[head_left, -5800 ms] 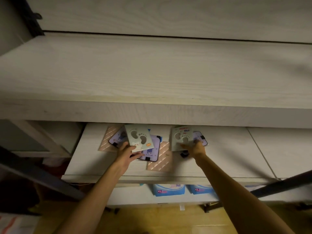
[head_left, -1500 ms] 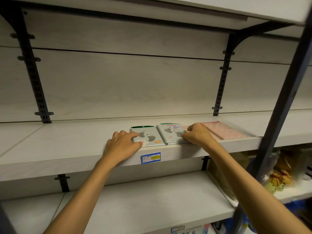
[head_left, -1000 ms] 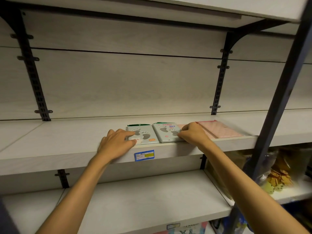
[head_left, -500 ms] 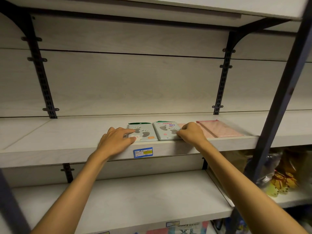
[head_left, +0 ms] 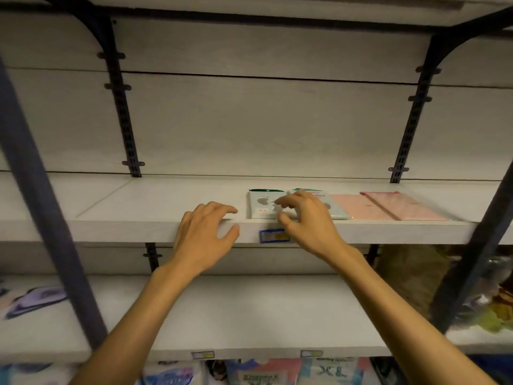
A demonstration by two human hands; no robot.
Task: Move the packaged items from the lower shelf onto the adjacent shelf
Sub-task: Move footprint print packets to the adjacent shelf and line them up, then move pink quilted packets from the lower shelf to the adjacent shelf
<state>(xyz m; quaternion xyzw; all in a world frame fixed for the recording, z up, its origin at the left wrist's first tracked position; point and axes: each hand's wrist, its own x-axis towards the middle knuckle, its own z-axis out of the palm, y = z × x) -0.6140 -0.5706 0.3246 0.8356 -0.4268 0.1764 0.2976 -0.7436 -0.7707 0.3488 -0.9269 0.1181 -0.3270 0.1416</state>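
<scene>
Pale-green flat packets with footprint print (head_left: pixel 262 204) already flat on the light wooden shelf (head_left: pixel 155 202), just beside pink flat packets (head_left: pixel 388 207). Left hand (head_left: pixel 204 234) off the packets, grip loose, holding nothing; right hand (head_left: pixel 305 218) above them — fingers relaxed, empty. Probably more below — cannot tell.

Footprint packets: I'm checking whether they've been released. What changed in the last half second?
The left hand came off its footprint packet and drew back left to the shelf edge, open. The right hand lifted, fingers loose. Both packets and the pink packets stayed put.
</scene>
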